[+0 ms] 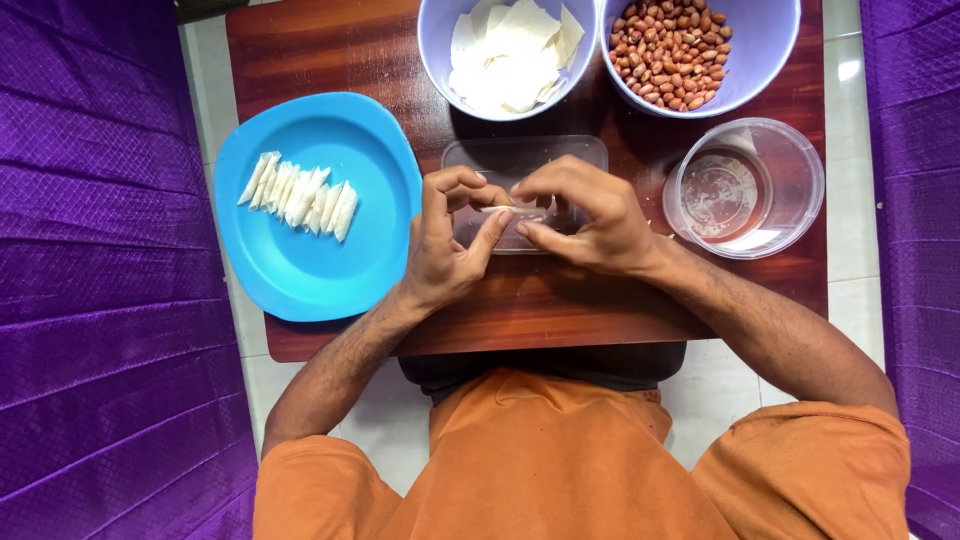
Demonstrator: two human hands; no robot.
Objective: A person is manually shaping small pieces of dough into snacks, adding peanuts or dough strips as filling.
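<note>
My left hand [450, 240] and my right hand [585, 215] meet over a clear rectangular tray [525, 155] in the middle of the wooden table [330, 45]. Between their fingertips they pinch a small thin white wrapper piece [510, 209]. A blue plate [300, 270] to the left carries a row of several folded white pieces [298, 195]. Beyond the hands stand a lilac bowl of flat white wrappers [505, 50] and a lilac bowl of peanuts [670, 45].
A clear round container [745, 185] with a little liquid sits at the right of the table. Purple quilted cloth [90, 250] lies on both sides of the table. My orange-clad legs are under the table's near edge.
</note>
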